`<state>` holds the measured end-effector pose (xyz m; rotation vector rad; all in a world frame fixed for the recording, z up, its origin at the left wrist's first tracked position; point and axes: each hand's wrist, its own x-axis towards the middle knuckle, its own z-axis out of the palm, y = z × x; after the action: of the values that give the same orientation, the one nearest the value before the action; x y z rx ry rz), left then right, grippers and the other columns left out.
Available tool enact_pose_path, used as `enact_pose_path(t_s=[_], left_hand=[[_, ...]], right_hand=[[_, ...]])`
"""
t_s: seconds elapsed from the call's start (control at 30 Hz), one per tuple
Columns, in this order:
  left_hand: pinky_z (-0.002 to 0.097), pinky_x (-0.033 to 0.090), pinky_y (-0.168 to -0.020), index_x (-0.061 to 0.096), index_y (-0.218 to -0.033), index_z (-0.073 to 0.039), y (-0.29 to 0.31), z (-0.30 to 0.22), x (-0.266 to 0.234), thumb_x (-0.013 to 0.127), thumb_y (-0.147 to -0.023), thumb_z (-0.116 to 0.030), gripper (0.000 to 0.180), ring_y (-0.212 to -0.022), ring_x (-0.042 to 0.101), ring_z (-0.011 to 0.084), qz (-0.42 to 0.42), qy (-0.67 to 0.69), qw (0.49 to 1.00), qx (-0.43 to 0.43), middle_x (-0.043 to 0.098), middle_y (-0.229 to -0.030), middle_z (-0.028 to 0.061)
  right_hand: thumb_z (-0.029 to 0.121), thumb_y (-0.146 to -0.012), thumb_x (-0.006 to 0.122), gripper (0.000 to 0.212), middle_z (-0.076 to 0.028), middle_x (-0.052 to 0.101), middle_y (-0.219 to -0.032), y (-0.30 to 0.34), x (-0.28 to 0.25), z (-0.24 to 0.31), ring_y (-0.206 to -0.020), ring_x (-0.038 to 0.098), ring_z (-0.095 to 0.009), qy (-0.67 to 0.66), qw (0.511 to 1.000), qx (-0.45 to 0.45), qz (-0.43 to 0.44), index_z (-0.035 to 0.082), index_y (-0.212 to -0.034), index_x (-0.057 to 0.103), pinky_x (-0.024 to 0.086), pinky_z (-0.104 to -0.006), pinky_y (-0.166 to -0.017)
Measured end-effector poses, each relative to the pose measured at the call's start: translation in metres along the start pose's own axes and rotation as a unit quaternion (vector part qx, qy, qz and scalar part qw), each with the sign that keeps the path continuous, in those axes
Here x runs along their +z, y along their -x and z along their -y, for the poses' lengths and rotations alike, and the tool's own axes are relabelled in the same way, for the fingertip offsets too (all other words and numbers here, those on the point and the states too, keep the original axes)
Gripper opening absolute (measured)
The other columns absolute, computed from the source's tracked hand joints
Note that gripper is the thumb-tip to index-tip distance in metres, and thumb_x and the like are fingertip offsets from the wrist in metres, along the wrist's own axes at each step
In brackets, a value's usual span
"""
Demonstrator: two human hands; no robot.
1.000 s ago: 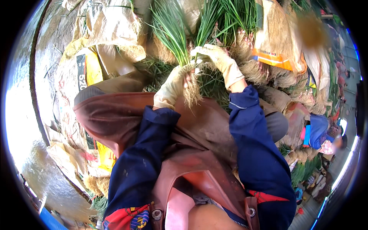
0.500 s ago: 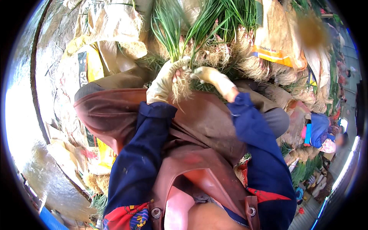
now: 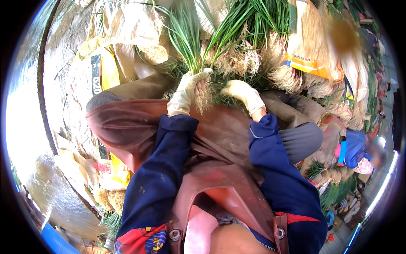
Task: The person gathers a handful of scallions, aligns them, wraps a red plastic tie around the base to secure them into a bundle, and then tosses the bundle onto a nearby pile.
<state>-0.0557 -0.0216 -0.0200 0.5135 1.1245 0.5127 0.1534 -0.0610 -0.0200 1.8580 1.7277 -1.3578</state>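
My left hand (image 3: pixel 186 93), in a pale glove, grips a bunch of green onions (image 3: pixel 188 38) just above the roots, and the pale root tuft (image 3: pixel 204 99) hangs below the fist over my brown apron (image 3: pixel 220 139). My right hand (image 3: pixel 244 94), also gloved, hovers beside the bunch to its right with curled fingers, holding nothing that I can see. Both sleeves are dark blue.
A heap of green onions with straw-coloured roots (image 3: pixel 245 59) lies ahead. Crumpled sacks and yellow bags (image 3: pixel 110 72) cover the ground at left, beside wet pavement (image 3: pixel 29 118). Another person in blue (image 3: pixel 353 148) crouches at right among more bundles (image 3: pixel 338 194).
My right hand has let go of the bunch and moved down and to the right. My left hand keeps hold of the onions and has lowered them toward my lap.
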Motion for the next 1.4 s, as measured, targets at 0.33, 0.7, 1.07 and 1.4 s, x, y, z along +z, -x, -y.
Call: enact_pose_path(t_s=[0.33,0.7,1.07,1.4], left_hand=[[0.0162,0.033,-0.034,0.068,-0.099,-0.003,0.006,0.005,0.005,0.068,-0.084,-0.018,0.021,-0.039,0.039,0.0019,0.061,0.064,0.996,0.002,0.060,-0.067,-0.0024],[0.0259,0.054,-0.063,0.058,-0.112,0.000,0.045,-0.025,0.029,0.058,-0.087,-0.005,0.025,-0.075,0.063,0.0160,0.177,0.453,0.873,-0.033,0.065,-0.100,0.0112],[0.0138,0.037,-0.043,0.060,-0.117,-0.003,0.023,-0.029,0.030,0.065,-0.084,-0.010,0.035,-0.059,0.053,0.0004,0.110,0.257,0.958,0.063,0.067,-0.083,0.0002],[0.0187,0.030,-0.028,0.062,-0.084,-0.005,0.001,-0.002,0.027,0.068,-0.083,-0.015,0.013,-0.038,0.041,0.0043,0.001,0.052,0.999,0.012,0.054,-0.057,-0.0010]], right_hand=[[0.025,-0.087,0.063,0.027,-0.004,0.066,-0.082,-0.038,-0.008,0.035,-0.075,0.060,-0.011,-0.504,0.841,-0.099,-0.172,0.002,-0.100,0.065,0.047,-0.0258,-0.070],[0.040,-0.089,0.057,0.037,-0.010,0.068,-0.078,-0.002,-0.017,-0.024,-0.067,0.066,-0.022,-0.211,0.963,0.126,-0.115,0.004,-0.093,0.066,0.051,-0.0388,-0.071],[0.051,-0.086,0.057,0.049,-0.008,0.070,-0.082,-0.090,-0.103,-0.012,-0.075,0.067,-0.026,-0.079,0.938,0.207,-0.267,0.005,-0.098,0.066,0.051,-0.0353,-0.069],[0.031,-0.081,0.070,0.031,-0.007,0.067,-0.083,-0.024,-0.031,0.039,-0.066,0.061,-0.016,-0.511,0.836,-0.063,-0.190,0.005,-0.095,0.065,0.048,-0.0294,-0.065]])
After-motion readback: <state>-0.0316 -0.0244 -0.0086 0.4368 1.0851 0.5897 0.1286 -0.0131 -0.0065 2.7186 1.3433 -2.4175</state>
